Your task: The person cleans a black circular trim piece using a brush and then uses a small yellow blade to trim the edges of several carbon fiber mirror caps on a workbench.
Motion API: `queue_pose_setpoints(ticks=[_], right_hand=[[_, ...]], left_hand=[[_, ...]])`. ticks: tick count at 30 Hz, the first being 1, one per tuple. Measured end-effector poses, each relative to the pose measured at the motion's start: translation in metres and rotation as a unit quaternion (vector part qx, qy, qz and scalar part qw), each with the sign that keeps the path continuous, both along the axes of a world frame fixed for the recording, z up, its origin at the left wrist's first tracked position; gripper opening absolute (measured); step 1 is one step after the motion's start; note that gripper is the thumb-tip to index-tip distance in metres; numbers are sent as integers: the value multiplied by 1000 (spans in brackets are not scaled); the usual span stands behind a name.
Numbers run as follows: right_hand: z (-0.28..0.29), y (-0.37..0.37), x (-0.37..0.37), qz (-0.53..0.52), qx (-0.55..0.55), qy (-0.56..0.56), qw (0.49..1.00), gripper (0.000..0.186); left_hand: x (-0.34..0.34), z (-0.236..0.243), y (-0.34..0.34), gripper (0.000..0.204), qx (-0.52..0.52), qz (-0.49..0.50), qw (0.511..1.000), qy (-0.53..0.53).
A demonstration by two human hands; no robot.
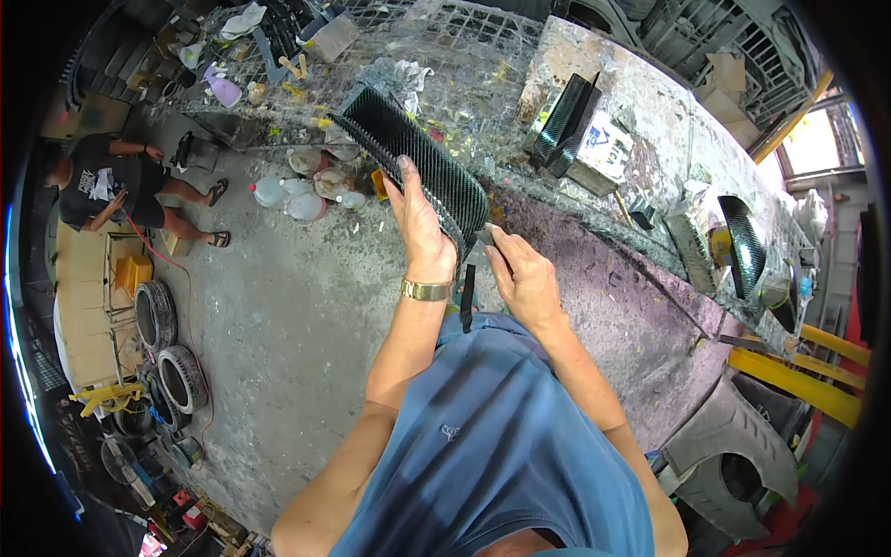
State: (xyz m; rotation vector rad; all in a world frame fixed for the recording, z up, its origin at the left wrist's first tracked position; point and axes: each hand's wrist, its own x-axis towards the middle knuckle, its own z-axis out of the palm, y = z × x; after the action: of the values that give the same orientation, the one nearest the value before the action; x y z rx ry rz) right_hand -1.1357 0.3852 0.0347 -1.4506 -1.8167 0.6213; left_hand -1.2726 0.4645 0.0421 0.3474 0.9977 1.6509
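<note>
A long, trough-shaped carbon-fibre part (418, 153), black and glossy with a visible weave, is held up in front of me at a tilt. My left hand (422, 223) grips its near side, thumb over the rim and fingers underneath. At the lower right end of the part, my right hand (526, 274) is closed in a pinch close to the edge. A small greyish bit shows at its fingertips, too small to name. Below the part hangs a narrow black strip (468, 299); where it is attached is hidden.
A stained workbench (640, 102) at the right carries more carbon-fibre pieces (568, 121) and a tin (603, 153). Across the back is a mesh-topped table (455, 46). Plastic bottles (297, 197) stand on the floor; tyres (182, 379) and another person (107, 186) are at the left.
</note>
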Motion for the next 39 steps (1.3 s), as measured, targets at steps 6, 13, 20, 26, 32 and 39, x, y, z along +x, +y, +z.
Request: queue_pose_setpoints(ticks=[6,13,20,26,32,39], right_hand=[[-5,-8,-1,-5,-21,14,1000,31],[-7,-8,0,-4,-34,98,995,29],[-12,-11,-3,10,17,96,995,29],[-5,-16,-6,-13,-17,60,998,27],[-16,-28,-6,-9,13,61,998,30],[-17,-25,-5,-8,23,72,997,31]], left_hand=[[0,-15,0,50,-7,11,1000,0],[-4,-25,-3,68,-23,-30,999,-17],[-2,-26,-10,67,-16,-31,999,-14],[6,-15,-11,41,-18,16,999,-26],[3,-23,-12,41,-5,20,1000,-21],[4,-20,-12,41,-33,14,999,-22]])
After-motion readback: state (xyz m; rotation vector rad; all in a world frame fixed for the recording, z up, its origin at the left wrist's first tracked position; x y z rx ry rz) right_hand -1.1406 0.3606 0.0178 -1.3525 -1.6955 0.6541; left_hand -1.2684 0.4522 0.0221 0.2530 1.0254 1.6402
